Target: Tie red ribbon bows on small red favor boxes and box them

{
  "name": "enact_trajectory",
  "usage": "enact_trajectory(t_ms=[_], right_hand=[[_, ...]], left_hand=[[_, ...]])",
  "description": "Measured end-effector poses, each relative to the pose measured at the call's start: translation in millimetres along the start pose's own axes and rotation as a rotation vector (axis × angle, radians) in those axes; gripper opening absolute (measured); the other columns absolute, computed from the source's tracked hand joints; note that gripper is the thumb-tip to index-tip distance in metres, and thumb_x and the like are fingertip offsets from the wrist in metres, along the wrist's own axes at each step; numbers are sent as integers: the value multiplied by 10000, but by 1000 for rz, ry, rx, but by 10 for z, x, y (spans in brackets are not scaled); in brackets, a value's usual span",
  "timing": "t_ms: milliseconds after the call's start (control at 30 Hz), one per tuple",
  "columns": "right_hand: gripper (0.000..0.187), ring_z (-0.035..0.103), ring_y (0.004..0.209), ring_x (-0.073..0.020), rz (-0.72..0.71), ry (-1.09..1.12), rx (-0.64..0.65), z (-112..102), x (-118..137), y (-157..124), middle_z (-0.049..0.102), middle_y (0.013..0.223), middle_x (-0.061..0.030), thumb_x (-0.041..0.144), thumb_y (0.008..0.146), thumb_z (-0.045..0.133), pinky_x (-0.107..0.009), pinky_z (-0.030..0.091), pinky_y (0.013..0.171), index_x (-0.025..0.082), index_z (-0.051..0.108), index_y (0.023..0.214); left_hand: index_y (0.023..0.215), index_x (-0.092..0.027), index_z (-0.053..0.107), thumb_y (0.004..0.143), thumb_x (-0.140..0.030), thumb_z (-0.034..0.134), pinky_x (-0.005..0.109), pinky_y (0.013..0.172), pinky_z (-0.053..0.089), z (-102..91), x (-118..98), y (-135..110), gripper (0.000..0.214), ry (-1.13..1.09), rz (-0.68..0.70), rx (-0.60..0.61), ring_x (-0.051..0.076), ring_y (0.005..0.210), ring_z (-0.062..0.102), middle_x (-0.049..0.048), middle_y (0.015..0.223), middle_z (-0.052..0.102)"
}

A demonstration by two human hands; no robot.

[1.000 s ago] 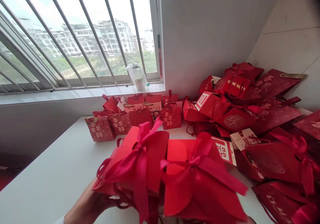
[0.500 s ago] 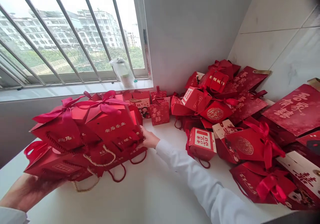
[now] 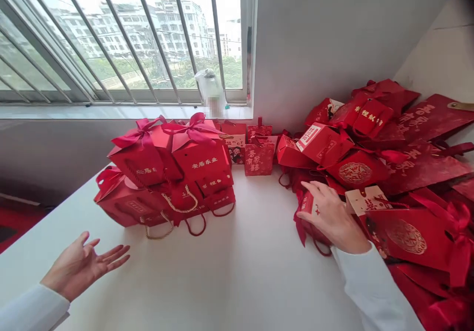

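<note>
My left hand (image 3: pixel 87 264) is palm up above the white table, fingers spread, with nothing in it. Just beyond it stands a stacked group of red gift boxes (image 3: pixel 202 168) with ribbon bows and rope handles, apart from the hand. On the right, my right hand (image 3: pixel 331 215) reaches over a small red gift box (image 3: pixel 307 203) with a white label. Thumb and fingers lie around this box, and the hand covers most of it. The box's ribbon and cord handle hang out below.
A loose heap of red gift boxes and bags (image 3: pixel 363 173) fills the right side. Several small red bags (image 3: pixel 258 160) stand against the back wall. A plastic-wrapped container (image 3: pixel 211 91) sits on the sill (image 3: pixel 148 112) by the barred window. White tabletop (image 3: pixel 252 267) shows in front.
Both hands have let go of the stacked gift boxes, which now rest on the table. The left hand has drawn back and opened; the right has moved right onto the small box. The view has shifted.
</note>
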State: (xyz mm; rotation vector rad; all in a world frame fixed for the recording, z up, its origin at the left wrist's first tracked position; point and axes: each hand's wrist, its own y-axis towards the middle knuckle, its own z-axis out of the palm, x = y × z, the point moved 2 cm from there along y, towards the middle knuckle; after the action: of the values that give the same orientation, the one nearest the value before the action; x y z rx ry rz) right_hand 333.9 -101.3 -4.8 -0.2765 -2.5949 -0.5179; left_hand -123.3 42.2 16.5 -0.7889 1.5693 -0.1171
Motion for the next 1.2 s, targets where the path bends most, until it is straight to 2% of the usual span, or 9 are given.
enact_trajectory(t_ms=[100,300,433,533,600,767,967,1067,1200], right_hand=[[724,390,1225,-351,-25,-316,24,-8,-310,-118,434,1312,-153,433,749,590,-496,396,963,165,347,1376],[828,377,1216,-389,-56,-609,53,157,-288,-152,411,1314,-222,371,702,638,-475,472,836,122,298,1414],[795,482,1041,-379,-32,-673,102,217,-219,-100,525,1118,-206,266,645,680,-432,489,750,96,397,1368],[765,505,960,-364,-25,-659,127,233,-176,-83,556,1013,-162,165,617,660,-428,483,721,106,433,1346],[812,487,1002,-371,-44,-551,119,207,-125,-99,545,1093,-156,163,621,654,-460,469,771,139,378,1384],[1048,419,1189,-323,-68,137,178,97,57,-141,437,1324,-90,324,618,758,-441,413,955,286,135,1460],[1112,424,1246,-258,-72,911,499,401,146,-83,321,1421,-122,369,634,802,-435,383,1007,328,41,1443],[1030,317,1334,-237,-41,1071,650,594,39,-126,213,1490,-126,353,707,759,-446,335,1049,340,43,1448],[891,251,1366,-210,22,1069,571,550,-104,-295,224,1500,-71,320,791,694,-462,268,1092,385,91,1444]], left_hand=[[1204,-282,323,922,-360,372,350,583,557,43,135,-222,297,-33,-224,119,189,620,656,13,783,541],[1080,-213,427,826,-340,552,295,666,503,367,267,-736,310,187,-265,510,203,806,649,79,891,609],[933,-202,528,662,-364,689,263,655,458,905,212,-1205,354,466,-158,911,192,858,612,33,879,605],[867,-202,609,688,-369,637,267,644,438,1444,22,-1514,247,764,126,1117,202,875,593,31,888,608],[857,-203,652,712,-399,613,292,673,442,1770,-147,-1650,247,928,472,1148,219,844,596,38,871,639],[1074,-215,594,842,-457,489,299,867,421,2041,-300,-1657,351,790,776,1019,218,1023,547,59,1075,616],[1146,-216,557,863,-511,479,366,961,408,1745,258,-1294,416,625,713,958,232,1124,519,83,1208,572],[1117,-224,562,821,-489,564,377,934,436,1725,602,-1121,398,551,628,910,254,1183,496,86,1256,554],[1106,-209,541,808,-450,595,367,890,464,1788,851,-1064,387,501,540,914,236,1103,557,88,1188,593]])
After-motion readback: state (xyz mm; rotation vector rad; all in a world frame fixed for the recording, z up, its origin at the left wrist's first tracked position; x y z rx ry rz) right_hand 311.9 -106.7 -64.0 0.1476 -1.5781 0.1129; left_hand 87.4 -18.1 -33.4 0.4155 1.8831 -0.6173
